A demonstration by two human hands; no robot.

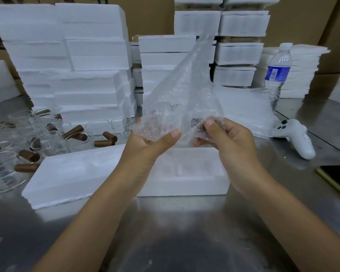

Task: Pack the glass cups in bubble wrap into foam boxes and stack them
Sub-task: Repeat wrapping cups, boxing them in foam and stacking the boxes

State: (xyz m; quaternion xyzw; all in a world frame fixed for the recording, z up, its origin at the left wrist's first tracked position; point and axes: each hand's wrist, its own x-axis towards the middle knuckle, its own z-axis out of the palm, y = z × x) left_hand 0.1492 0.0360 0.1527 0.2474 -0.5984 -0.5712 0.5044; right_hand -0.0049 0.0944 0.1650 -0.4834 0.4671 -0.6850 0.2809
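Observation:
Both hands hold a sheet of bubble wrap (182,91) above an open foam box (185,183). My left hand (155,140) grips the wrap's lower left part, thumb on top. My right hand (218,134) pinches the lower right part, where something dark shows through the wrap. One corner of the sheet stands up high. A foam lid (67,175) lies left of the box. Several glass cups with brown handles (47,138) crowd the table's left side.
Stacks of foam boxes (77,61) fill the back, with more at the back centre (241,50). A pile of bubble wrap sheets (245,112), a water bottle (277,73), a white controller (296,138) and a phone (338,177) lie at right on the steel table (175,232).

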